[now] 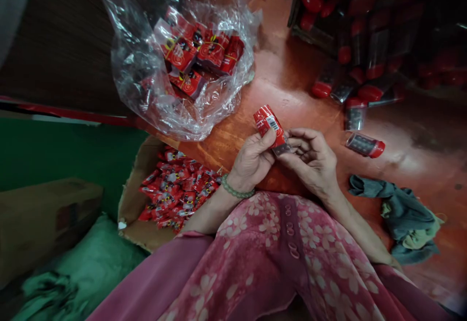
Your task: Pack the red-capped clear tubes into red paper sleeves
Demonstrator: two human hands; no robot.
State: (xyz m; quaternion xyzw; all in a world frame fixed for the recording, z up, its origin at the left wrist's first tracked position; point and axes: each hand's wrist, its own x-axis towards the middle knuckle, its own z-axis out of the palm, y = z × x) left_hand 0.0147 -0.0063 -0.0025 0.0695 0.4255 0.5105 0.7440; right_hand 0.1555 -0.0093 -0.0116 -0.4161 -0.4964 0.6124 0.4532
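My left hand (251,159), with a green bead bracelet at its wrist, grips a small red printed plastic packet (268,122) between thumb and fingers. The packet carries a white barcode label and is tilted; its lower end is see-through, with something dark inside. At that lower end my right hand (310,158) has its thumb and fingers pinched together on the packet's edge. Its other fingers are curled. Both hands are above the orange-red tabletop (226,133), close to my body.
A clear plastic bag (204,129) with banded stacks of red printed sleeves (215,46) lies beyond my left hand. Below left stands a cardboard box (127,204) full of red packets (182,185). Several clear tubes with red caps (365,145) and a dark cloth (408,214) lie right.
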